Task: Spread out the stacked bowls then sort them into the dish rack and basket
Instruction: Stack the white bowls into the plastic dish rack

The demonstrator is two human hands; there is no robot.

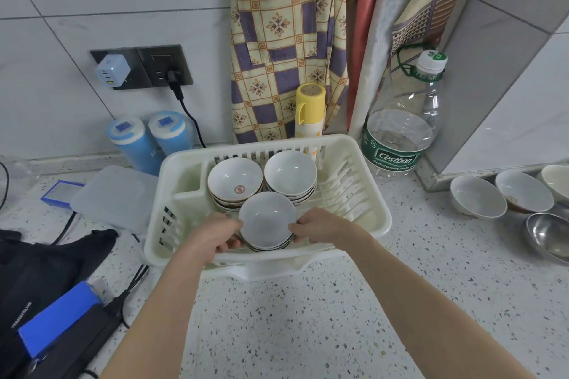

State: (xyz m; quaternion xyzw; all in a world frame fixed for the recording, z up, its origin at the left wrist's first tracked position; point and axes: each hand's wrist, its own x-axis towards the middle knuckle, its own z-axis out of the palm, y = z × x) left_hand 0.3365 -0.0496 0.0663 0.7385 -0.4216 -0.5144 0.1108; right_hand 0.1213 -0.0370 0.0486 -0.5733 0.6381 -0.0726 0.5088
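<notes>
A white plastic dish rack (184,181) stands on the speckled counter and holds three stacks of white bowls. The front stack (266,221) is gripped on both sides: my left hand (215,232) on its left rim, my right hand (320,226) on its right rim. Behind it sit a stack topped by a bowl with a red mark (235,178) and another stack of plain white bowls (290,172). Loose bowls (477,197) and a steel bowl (546,235) lie on the counter at the far right.
A large water bottle (400,132) and a yellow flask (310,110) stand behind the rack. Two blue containers (135,141), a clear plastic lid (114,193), cables and a black bag with a blue box (55,317) crowd the left. Cloths hang on the wall.
</notes>
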